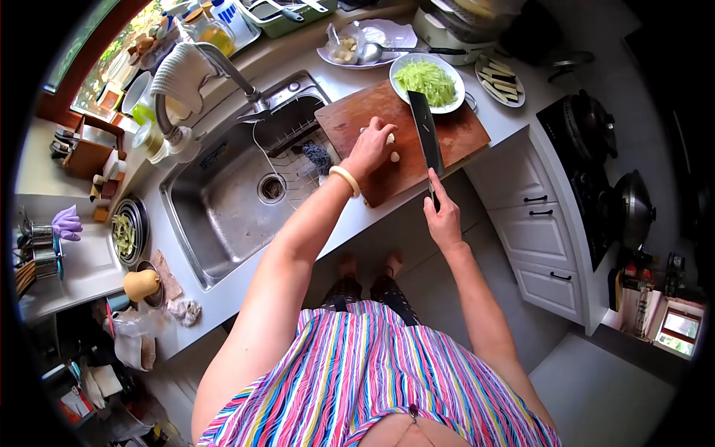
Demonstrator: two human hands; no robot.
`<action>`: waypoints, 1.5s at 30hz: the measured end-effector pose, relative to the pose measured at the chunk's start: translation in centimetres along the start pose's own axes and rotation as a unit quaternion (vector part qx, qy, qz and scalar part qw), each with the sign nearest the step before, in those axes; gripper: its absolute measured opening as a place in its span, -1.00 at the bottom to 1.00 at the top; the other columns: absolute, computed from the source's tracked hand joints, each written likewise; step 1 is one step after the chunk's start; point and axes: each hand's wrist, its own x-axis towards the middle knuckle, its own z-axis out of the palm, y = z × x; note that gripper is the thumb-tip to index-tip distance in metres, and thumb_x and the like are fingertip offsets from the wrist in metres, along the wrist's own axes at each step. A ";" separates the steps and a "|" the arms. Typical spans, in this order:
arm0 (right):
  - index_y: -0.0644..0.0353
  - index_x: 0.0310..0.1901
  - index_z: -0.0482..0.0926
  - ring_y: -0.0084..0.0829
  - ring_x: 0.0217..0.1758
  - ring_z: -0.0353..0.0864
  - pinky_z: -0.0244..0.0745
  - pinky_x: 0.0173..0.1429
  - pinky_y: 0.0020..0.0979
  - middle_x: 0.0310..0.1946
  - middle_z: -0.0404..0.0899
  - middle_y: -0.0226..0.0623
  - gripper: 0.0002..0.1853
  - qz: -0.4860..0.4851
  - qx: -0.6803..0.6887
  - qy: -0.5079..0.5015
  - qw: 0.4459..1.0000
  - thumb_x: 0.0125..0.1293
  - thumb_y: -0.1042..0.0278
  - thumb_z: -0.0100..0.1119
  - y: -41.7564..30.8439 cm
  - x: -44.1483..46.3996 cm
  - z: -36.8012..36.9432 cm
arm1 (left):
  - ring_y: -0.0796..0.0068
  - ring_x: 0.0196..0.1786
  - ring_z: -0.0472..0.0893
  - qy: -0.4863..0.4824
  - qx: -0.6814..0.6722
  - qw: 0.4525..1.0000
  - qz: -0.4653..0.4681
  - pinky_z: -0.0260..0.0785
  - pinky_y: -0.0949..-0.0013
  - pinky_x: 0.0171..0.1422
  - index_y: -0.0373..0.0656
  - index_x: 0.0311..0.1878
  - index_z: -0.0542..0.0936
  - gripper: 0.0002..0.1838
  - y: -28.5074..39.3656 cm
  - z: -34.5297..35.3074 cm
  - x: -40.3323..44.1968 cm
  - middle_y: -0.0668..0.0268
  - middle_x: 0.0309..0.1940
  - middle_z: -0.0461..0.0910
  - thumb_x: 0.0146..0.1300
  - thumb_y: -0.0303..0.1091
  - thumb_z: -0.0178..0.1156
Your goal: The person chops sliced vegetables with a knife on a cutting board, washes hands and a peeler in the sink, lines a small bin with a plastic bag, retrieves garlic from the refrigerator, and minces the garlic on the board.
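Note:
My right hand grips the handle of a cleaver, whose wide dark blade lies over the right part of the wooden cutting board. On the board, my left hand has its fingers curled down around a small pale piece that looks like a garlic clove; the hand partly hides it. Another garlic clove rests just beside it, left of the blade. At the board's far right edge stands a white plate heaped with shredded green vegetable, close to the blade's tip.
Left of the board is a steel sink with a wire rack and a dark scrubber. Behind sit a plate with a ladle and a plate of pale strips. A stove is at the right.

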 end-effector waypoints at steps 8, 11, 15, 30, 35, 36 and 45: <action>-0.21 0.35 0.28 -0.13 -0.45 0.51 0.50 -0.32 -0.19 -0.46 0.43 -0.23 -0.32 0.010 -0.172 0.014 0.985 0.16 0.51 0.08 0.7 -4.3 -0.1 | -0.06 -0.12 0.54 -0.033 0.050 0.998 -0.028 0.42 0.10 -0.01 -0.13 -0.17 0.58 -0.82 -5.0 -0.5 2.8 0.04 -0.15 0.48 0.16 -0.34 0.19; -0.29 0.37 0.22 -0.11 -0.51 0.51 0.50 -0.40 -0.14 -0.49 0.39 -0.23 -0.29 0.042 -0.244 -0.010 0.969 0.16 0.47 0.08 2.7 -5.8 2.4 | -0.07 -0.07 0.53 -0.043 0.032 0.997 -0.059 0.43 0.09 0.05 -0.09 -0.06 0.59 -0.75 -5.1 -2.3 0.9 0.00 -0.07 0.46 0.17 -0.36 0.19; -0.27 0.37 0.22 -0.11 -0.51 0.51 0.49 -0.42 -0.16 -0.47 0.38 -0.22 -0.31 0.004 -0.282 -0.045 0.958 0.19 0.46 0.07 3.8 -3.9 1.9 | -0.03 -0.06 0.54 0.070 -0.025 0.996 -0.046 0.45 0.13 0.02 -0.11 0.00 0.54 -0.68 -4.9 -3.1 -0.6 0.07 -0.01 0.43 0.15 -0.41 0.22; -0.28 0.39 0.17 -0.01 -0.40 0.56 0.50 -0.30 -0.07 -0.38 0.50 -0.13 -0.28 0.059 -0.235 -0.114 0.963 0.19 0.48 0.05 3.5 -4.4 3.3 | 0.44 -0.43 0.45 0.081 -0.094 0.983 -0.136 0.40 0.42 -0.26 -0.22 -0.10 0.54 -0.78 -0.3 -2.8 -10.6 0.19 -0.18 0.44 0.15 -0.56 0.17; -0.03 0.39 0.19 -0.33 -0.31 0.49 0.41 -0.23 -0.40 -0.20 0.46 -0.22 -0.37 0.089 0.090 -0.027 0.992 0.26 0.45 0.01 1.8 -3.3 0.7 | 0.40 -0.40 0.46 0.066 -0.124 0.982 -0.130 0.40 0.41 -0.24 -0.23 -0.10 0.54 -0.77 1.1 -1.7 -9.5 0.20 -0.20 0.45 0.14 -0.58 0.15; 0.00 0.39 0.20 -0.50 -0.42 0.42 0.36 -0.34 -0.49 -0.31 0.42 -0.34 -0.39 0.121 0.117 -0.027 0.985 0.28 0.45 0.00 1.5 -3.1 0.1 | 0.36 -0.39 0.47 0.070 -0.123 0.983 -0.121 0.41 0.40 -0.22 -0.22 -0.08 0.54 -0.75 1.4 -1.3 -9.1 0.18 -0.19 0.45 0.13 -0.60 0.14; 0.13 0.39 0.17 -0.74 -0.58 0.27 0.25 -0.56 -0.64 -0.52 0.34 -0.51 -0.44 0.184 0.269 -0.066 0.943 0.38 0.39 0.01 2.5 -1.1 -2.8 | 0.04 -0.12 0.53 -0.005 -0.073 0.997 -0.004 0.45 0.16 -0.04 -0.15 -0.10 0.51 -0.74 3.6 2.8 -3.6 0.13 -0.12 0.44 0.10 -0.52 0.20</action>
